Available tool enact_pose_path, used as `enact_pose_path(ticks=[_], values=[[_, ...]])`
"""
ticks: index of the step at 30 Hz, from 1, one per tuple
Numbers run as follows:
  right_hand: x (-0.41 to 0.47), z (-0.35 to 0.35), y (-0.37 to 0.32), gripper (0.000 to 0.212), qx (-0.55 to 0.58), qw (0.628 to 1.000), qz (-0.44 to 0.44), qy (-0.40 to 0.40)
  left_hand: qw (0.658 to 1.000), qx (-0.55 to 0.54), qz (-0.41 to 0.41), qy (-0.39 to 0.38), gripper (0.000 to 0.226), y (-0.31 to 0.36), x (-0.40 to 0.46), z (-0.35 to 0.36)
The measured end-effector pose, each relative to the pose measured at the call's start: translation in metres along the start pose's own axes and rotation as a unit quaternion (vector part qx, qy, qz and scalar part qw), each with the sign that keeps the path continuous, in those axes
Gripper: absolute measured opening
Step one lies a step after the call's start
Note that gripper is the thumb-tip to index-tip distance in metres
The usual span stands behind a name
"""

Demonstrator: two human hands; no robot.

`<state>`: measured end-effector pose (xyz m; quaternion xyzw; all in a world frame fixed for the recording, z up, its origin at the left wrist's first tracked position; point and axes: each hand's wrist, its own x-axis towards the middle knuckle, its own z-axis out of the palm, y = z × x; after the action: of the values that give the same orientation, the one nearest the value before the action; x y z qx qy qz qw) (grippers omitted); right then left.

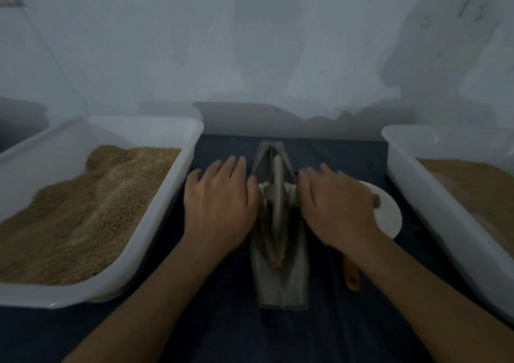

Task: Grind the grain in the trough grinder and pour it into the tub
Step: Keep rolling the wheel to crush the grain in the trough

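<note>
No legible text or labels anywhere.

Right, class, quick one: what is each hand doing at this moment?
Left hand: open, fingers straight, palm pressing the grinder wheel's axle on its side.
Right hand: open, fingers straight, palm pressing the axle's other end.
</note>
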<state>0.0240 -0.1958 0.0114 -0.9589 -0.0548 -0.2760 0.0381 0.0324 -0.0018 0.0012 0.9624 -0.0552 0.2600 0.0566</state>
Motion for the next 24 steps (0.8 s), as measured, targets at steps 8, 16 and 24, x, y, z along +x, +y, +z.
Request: enact_pose_path(ticks=[8,16,24], values=[[0.065,0.027,-0.01,0.055,-0.04,0.996,0.048,-0.061,0.989,0.032,-0.03,-0.141,0.032,-0.005,0.065,0.022],[-0.017,-0.004,-0.006,0.058,0.01,1.0,-0.02,-0.002,0.998,-0.041,0.036,-0.01,0.052,-0.02,-0.032,-0.011],[0.083,0.031,-0.003,0.051,-0.008,0.986,0.107,-0.131,0.994,0.067,-0.004,-0.081,0.032,0.006,0.07,0.018]])
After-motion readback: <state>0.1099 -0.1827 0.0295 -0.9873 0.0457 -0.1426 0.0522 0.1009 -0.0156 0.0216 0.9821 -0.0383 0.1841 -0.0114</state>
